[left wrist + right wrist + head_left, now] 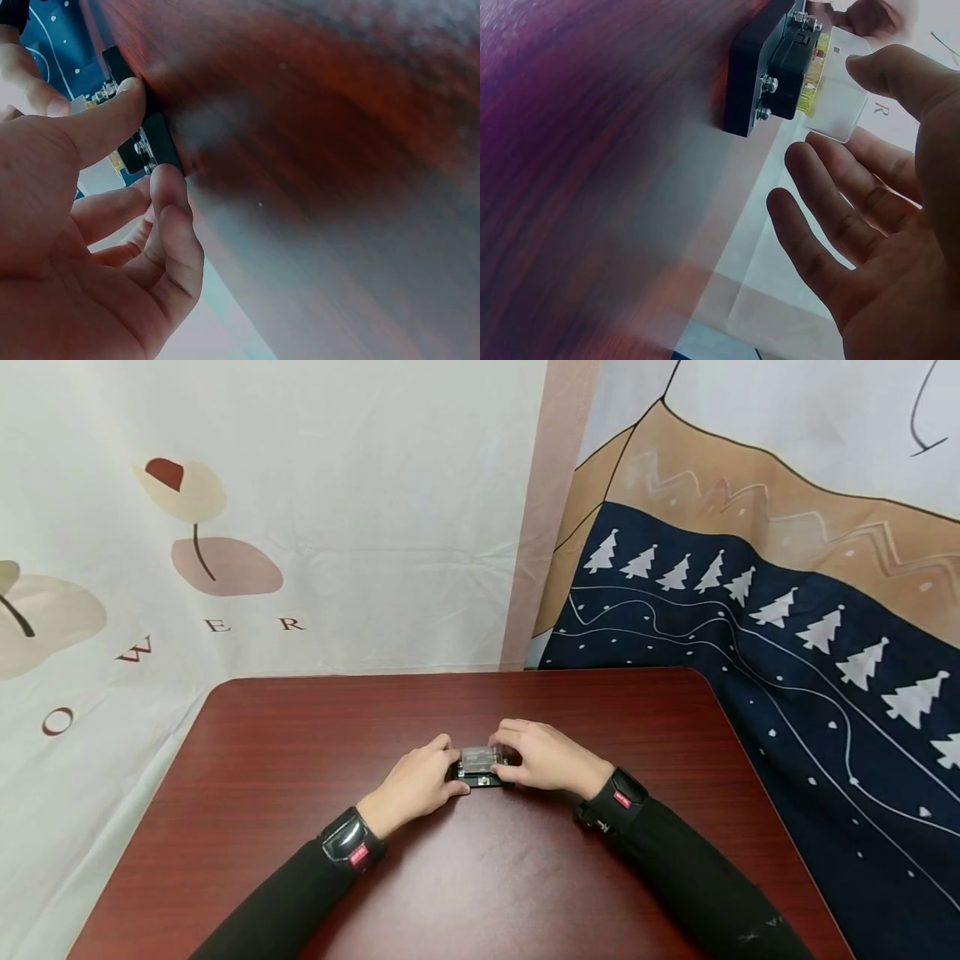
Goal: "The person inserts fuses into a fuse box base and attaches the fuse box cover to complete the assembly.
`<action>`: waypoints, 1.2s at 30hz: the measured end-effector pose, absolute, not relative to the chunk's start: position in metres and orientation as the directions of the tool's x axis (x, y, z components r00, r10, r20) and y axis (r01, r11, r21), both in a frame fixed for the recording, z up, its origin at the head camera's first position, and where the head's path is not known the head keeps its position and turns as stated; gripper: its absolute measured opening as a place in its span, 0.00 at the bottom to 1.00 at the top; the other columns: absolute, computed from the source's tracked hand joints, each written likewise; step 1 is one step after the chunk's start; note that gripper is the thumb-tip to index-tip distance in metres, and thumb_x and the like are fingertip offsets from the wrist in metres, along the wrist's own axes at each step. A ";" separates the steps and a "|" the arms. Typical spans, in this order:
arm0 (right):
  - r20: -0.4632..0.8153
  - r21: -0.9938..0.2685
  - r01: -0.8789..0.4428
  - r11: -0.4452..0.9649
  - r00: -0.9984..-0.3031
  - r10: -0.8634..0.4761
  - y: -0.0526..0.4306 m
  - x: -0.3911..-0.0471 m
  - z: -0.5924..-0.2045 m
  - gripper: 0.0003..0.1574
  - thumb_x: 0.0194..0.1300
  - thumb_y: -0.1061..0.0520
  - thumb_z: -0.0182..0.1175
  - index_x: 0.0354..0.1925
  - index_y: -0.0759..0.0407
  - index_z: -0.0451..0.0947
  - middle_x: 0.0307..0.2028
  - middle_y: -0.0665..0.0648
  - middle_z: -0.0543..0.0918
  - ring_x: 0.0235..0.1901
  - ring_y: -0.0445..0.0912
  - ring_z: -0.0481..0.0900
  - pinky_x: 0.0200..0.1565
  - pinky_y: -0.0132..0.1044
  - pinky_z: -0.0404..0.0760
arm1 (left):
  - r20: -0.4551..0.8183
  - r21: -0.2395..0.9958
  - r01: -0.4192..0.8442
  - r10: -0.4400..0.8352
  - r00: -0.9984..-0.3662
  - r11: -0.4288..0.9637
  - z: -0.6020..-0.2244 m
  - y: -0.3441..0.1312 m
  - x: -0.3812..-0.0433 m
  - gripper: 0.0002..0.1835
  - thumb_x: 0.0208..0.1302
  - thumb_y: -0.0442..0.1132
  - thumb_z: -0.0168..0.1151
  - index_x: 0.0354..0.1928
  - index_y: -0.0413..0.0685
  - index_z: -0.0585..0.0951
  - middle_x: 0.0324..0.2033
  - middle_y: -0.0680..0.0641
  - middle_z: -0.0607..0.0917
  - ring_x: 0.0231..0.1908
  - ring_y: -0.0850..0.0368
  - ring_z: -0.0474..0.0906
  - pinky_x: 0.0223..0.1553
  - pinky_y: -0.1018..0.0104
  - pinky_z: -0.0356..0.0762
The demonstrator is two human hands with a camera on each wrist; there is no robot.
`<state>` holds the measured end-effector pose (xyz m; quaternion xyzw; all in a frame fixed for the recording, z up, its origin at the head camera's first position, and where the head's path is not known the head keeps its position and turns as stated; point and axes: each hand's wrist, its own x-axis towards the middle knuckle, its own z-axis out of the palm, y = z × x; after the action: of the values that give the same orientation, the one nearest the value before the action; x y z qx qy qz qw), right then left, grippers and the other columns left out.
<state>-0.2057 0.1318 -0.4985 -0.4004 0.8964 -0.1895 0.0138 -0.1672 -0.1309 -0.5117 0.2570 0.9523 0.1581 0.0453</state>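
Observation:
A small black base (483, 782) with silver screw terminals sits on the table, and a clear plastic cover (477, 759) rises from it. Yellow parts show between the cover (838, 97) and the black base (751, 82) in the right wrist view. My left hand (415, 782) holds the base's left end, thumb on the near side and fingers behind. In the left wrist view that hand (71, 202) partly hides the base (163, 142). My right hand (553, 758) pinches the clear cover from the right between thumb and fingertips; its other fingers are spread.
The reddish-brown table (300, 718) has rounded far corners. Behind it hangs a pale printed cloth (390, 527), with a navy cloth (675, 693) of white trees at the right. Black bands with devices are strapped on both wrists.

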 end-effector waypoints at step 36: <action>0.099 -0.304 -0.717 0.627 -0.678 -0.728 0.132 -0.204 -0.506 0.20 0.74 0.43 0.73 0.57 0.51 0.88 0.44 0.46 0.83 0.39 0.39 0.77 0.46 0.37 0.81 | 0.138 0.289 0.599 0.586 -0.798 0.747 -0.503 -0.131 -0.173 0.19 0.76 0.51 0.72 0.60 0.50 0.88 0.47 0.53 0.82 0.32 0.59 0.81 0.35 0.57 0.85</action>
<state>-0.2038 0.1324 -0.5058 -0.4007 0.9018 -0.1612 0.0166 -0.1726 -0.1305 -0.5030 0.3171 0.9344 0.1609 -0.0192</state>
